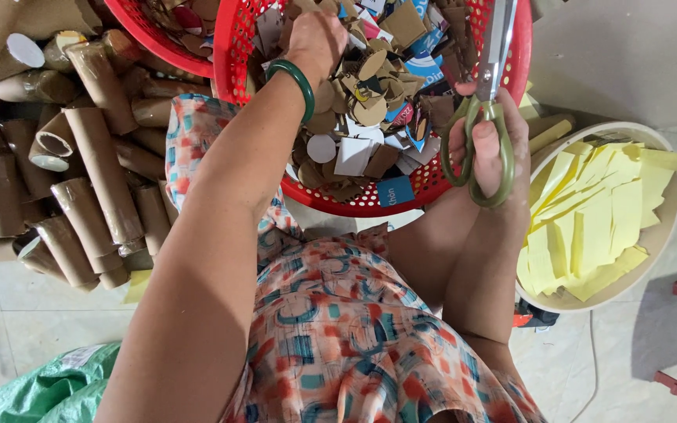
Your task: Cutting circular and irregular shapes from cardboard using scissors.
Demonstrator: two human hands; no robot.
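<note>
Green bangle (298, 84), patterned floral dress (338, 329)

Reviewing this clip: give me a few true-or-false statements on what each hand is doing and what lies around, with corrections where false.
1. The right hand holds olive-green-handled metal scissors. True.
2. The left hand rests on the pile of brown cardboard tubes. False: it reaches into the red perforated plastic basket of cardboard scraps.
3. A dark green bangle sits on the left wrist. True.
4. The round cream-coloured bowl holds blue paper strips. False: the cut paper strips in it are pale yellow.
5. The cardboard tubes lie to the person's right. False: they lie to the left; the bowl is on the right.
</note>
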